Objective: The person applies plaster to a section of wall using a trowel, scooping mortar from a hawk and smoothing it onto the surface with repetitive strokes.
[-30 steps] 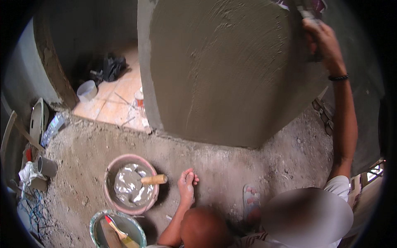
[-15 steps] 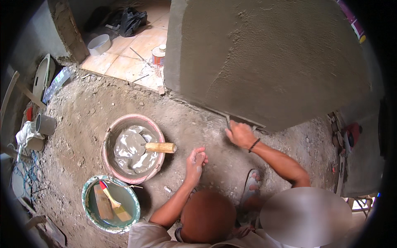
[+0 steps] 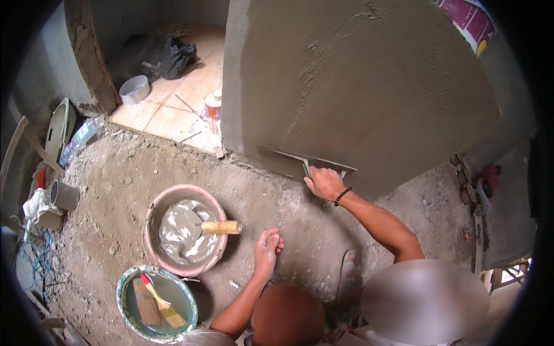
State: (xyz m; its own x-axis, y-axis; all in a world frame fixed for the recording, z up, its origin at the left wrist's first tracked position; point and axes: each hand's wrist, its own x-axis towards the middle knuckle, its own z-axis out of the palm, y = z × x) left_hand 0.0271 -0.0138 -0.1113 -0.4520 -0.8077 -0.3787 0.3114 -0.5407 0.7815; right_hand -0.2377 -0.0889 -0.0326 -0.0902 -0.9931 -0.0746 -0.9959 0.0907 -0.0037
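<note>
My right hand (image 3: 326, 184) is closed round the handle of a plastering trowel (image 3: 332, 163). The long flat blade lies against the lower part of a wall of wet grey plaster (image 3: 375, 104). My left hand (image 3: 268, 248) hangs over the dirt floor, its fingers loosely curled and nothing visible in them. Left of it stands a pinkish bucket (image 3: 151, 245) of wet grey mortar (image 3: 179, 228). A tool with a wooden handle (image 3: 222, 227) sticks out of the mortar, its lower end sunk from view.
A green-rimmed bucket (image 3: 123, 308) of cloudy water holds a paintbrush (image 3: 157, 297) and a wooden block (image 3: 146, 303). Behind lie a tin (image 3: 213, 106), a white tub (image 3: 134, 89) and a black bag (image 3: 178, 57) on tiles. A grey cup (image 3: 64, 195) and plastic bottle (image 3: 79, 141) lie at left.
My right hand has moved the trowel up the wall and slightly left, and more of its blade shows. My left hand stays near the mortar bucket. The view has shifted slightly.
</note>
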